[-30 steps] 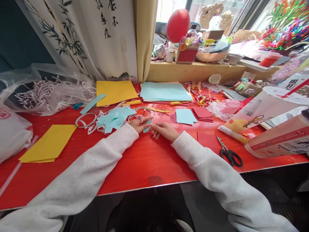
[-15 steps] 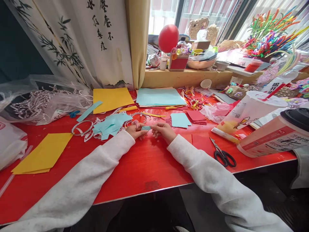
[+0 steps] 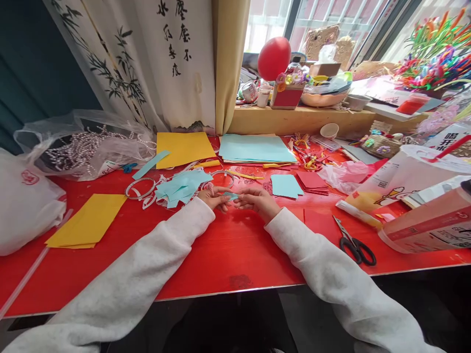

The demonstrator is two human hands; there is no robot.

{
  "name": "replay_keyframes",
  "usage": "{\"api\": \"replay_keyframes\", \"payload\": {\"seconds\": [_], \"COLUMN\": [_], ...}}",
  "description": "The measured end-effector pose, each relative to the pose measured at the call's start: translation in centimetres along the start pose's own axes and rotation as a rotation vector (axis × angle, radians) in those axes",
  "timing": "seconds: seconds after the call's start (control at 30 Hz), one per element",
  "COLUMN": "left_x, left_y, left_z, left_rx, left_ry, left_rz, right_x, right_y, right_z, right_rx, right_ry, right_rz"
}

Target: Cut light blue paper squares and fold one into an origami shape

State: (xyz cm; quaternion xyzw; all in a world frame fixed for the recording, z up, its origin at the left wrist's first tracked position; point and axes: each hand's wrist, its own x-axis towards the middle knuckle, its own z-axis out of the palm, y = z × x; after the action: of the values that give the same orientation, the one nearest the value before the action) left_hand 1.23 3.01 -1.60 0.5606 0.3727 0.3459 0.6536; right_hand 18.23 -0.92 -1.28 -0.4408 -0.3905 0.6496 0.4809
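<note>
A small light-blue piece of paper (image 3: 231,196) is held between my two hands above the red table (image 3: 235,255). My left hand (image 3: 217,198) pinches its left end. Fingertips of my right hand (image 3: 257,202) close on its right end. Just behind and left of my left hand lies a loose pile of light-blue paper pieces (image 3: 182,186). Right of my right hand are a small stack of light-blue squares (image 3: 286,186) and a stack of red squares (image 3: 312,182). Black-handled scissors (image 3: 355,244) lie farther right.
Yellow sheets (image 3: 88,220) lie at the left, near a plastic bag of beads (image 3: 83,152). Large blue sheets (image 3: 255,148) and a yellow sheet (image 3: 184,149) are at the back. Drink cups (image 3: 427,223) stand at the right; a white tube (image 3: 358,214) lies beside them.
The view has swung left, so the table's items appear farther right. The fingers of my right hand have shifted and look more extended along the small blue paper.
</note>
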Motion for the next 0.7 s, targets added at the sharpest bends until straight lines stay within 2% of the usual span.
{"api": "replay_keyframes", "payload": {"seconds": [0.1, 0.23, 0.37, 0.5, 0.63, 0.7], "left_x": [-0.12, -0.28, -0.49, -0.44, -0.30, -0.29], "left_y": [0.09, 0.13, 0.40, 0.67, 0.45, 0.31], "left_z": [-0.18, -0.31, -0.58, -0.89, -0.75, -0.46], "left_rx": [0.000, -0.056, -0.140, -0.191, -0.150, -0.120], "left_ry": [0.000, -0.028, -0.086, -0.136, -0.180, -0.180], "left_rz": [-0.065, -0.158, -0.168, -0.208, -0.177, -0.134], "right_x": [-0.22, -0.37, -0.46, -0.54, -0.61, -0.64], "right_y": [-0.17, -0.32, -0.44, -0.61, -0.75, -0.77], "right_z": [0.01, 0.09, 0.42, 0.33, -0.04, -0.05], "right_rx": [-0.027, -0.022, 0.050, 0.100, 0.015, -0.057], "right_ry": [-0.023, 0.008, 0.030, -0.017, -0.119, -0.125], "right_rz": [0.038, 0.056, 0.093, 0.167, 0.168, 0.137]}}
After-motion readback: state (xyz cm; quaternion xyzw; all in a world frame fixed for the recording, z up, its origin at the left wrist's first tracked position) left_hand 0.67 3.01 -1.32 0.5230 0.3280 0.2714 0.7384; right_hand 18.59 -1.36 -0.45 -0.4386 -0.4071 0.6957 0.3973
